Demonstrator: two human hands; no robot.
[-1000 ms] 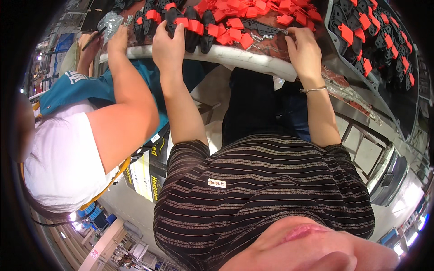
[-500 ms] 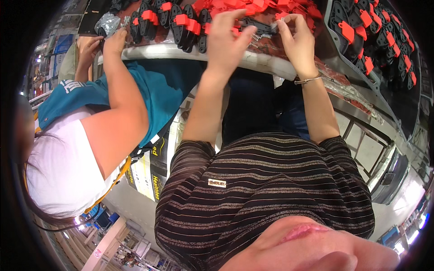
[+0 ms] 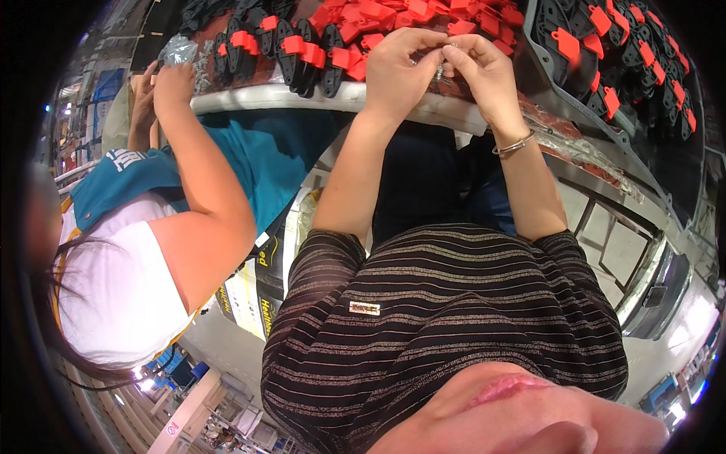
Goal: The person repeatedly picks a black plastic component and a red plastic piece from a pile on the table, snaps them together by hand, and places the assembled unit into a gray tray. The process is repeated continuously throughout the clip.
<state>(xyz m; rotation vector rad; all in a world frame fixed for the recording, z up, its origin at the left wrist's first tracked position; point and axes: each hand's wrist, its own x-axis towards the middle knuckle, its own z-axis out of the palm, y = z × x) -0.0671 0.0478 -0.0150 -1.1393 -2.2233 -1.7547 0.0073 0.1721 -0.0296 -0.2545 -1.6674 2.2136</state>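
Note:
My left hand (image 3: 399, 74) and my right hand (image 3: 487, 77) meet above the near edge of the work table. Both are closed in a pinch, with their fingertips touching. Whatever sits between the fingertips is small and mostly covered by them. A small metal coil spring (image 3: 439, 72) shows in the gap under the fingers; whether it is held or lies on the table, I cannot tell. Just beyond my hands spreads a heap of red plastic pieces (image 3: 378, 10). To the left stand black oval plastic parts (image 3: 288, 65) with red tabs.
A large black tray (image 3: 541, 62) at the right holds many black parts with red tabs. The table has a white padded edge (image 3: 265, 97). At the left, a co-worker's hand (image 3: 174, 85) works beside a clear plastic bag (image 3: 180, 50) and loose springs (image 3: 203, 68).
My left hand has moved right and closed, meeting my right hand. The fingers of both hands are now together. The co-worker's hands have shifted slightly left.

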